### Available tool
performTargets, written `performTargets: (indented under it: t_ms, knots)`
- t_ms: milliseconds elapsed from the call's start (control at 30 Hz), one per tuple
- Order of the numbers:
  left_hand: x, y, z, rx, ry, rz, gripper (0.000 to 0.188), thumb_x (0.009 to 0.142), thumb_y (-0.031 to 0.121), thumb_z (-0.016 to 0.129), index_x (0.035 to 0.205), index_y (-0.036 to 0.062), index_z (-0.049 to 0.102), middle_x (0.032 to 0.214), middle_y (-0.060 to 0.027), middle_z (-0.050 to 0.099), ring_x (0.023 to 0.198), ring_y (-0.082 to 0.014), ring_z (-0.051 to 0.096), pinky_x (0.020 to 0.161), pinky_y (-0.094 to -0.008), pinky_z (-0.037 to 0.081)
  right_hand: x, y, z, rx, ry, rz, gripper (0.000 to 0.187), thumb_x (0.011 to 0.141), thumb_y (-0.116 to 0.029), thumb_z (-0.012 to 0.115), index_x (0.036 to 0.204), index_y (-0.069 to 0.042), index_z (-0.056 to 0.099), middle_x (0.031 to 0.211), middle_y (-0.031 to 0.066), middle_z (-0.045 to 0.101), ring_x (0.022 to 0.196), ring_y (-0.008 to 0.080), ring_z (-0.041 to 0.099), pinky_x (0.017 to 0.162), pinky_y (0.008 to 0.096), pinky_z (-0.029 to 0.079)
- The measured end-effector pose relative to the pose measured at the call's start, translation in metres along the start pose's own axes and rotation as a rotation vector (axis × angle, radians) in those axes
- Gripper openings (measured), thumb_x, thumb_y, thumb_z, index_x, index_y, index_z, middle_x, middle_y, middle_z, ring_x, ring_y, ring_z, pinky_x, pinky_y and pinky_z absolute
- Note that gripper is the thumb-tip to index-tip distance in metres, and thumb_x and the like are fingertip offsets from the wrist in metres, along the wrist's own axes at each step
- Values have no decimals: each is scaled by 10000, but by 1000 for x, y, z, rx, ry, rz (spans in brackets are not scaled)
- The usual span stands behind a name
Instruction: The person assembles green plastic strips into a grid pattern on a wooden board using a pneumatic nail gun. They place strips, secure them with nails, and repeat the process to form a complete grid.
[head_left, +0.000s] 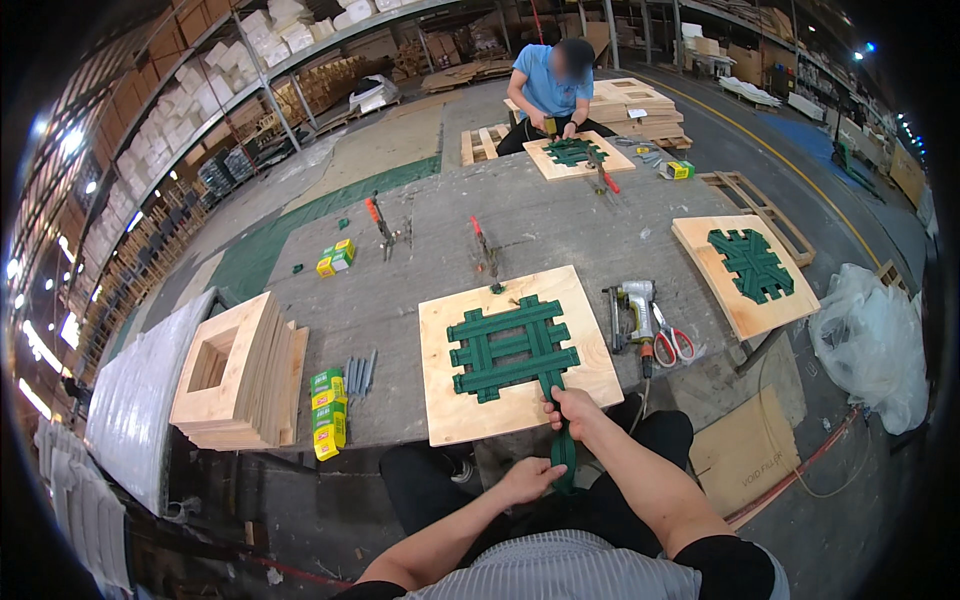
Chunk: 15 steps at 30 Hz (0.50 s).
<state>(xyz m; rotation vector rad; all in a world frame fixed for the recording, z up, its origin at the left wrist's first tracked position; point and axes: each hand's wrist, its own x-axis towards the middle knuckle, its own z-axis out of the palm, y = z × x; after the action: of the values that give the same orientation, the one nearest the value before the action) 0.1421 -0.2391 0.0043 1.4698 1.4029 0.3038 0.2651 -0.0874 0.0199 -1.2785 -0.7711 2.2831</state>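
A square plywood panel (440, 345) lies in front of me at the table's near edge. Dark green webbing straps (500, 379) cross over its middle in a woven grid, with ends sticking out on the sides. One loose strap (564, 450) runs off the near edge and hangs toward my lap. My right hand (575, 408) pinches it just at the panel's edge. Lower down, my left hand (528, 480) is closed on the same strap near its hanging part. Right of the panel lie a staple gun (636, 300) and red-handled scissors (674, 345).
Left are stacked plywood frames (225, 370), yellow-green boxes (328, 415) and grey staple strips (361, 373). Red-handled clamps (380, 225) stand beyond the panel. A finished-looking webbed panel (700, 260) rests at the right edge. Across the table, a person (553, 85) works on another panel.
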Motion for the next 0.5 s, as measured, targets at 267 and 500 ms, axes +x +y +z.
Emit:
performTargets:
  t_ms: [267,500]
  knots:
    - [-7,25,-61,645,636,321,643,850,316,769,1434,151,557,1415,-151,562,1310,-387,515,1065,-505,432,-21,18,12,-227,176,-148,273,1113,-273,452,1016,-49,575,715,6,529,504,113,399,472,312,351]
    - [46,15,-69,892,577,413,934,789,255,769,1608,190,325,1688,-96,263,1568,-392,190,1253,-614,153,-35,41,15,-230,223,-196,268,1109,-288,461,1006,-58,550,679,10,529,479,104,418,442,295,337]
